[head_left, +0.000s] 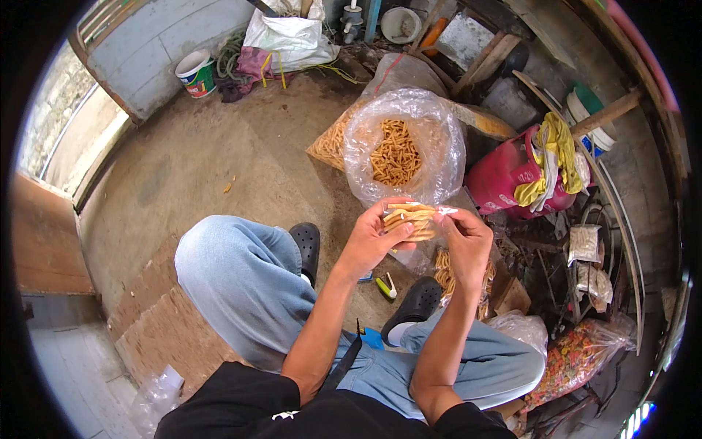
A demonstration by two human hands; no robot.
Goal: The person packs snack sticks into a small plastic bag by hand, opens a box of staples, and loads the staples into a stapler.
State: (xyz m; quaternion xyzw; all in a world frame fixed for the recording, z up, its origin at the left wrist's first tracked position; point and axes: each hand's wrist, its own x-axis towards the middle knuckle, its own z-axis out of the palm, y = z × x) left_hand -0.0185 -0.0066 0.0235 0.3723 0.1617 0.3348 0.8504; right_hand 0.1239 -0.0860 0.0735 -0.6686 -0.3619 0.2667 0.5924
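A small clear packet (408, 223) of snack pieces is being held in the grip of the left hand (371, 238), its body being clasped between thumb and fingers. Its gathered end is being pinched by the thumb and fingers of the right hand (469, 238). The packet is being held above the floor (241, 146), just before a large open plastic bag (444, 146), in which a heap of brown sticks (395, 154) is being contained. A sack (413, 71) is being partly hidden by that bag. Below the hands, a green-and-white tool (386, 285) is being flanked by black shoes (415, 301). Farther right, a pink gas cylinder (504, 175) is being partly covered by yellow cloths (558, 146).
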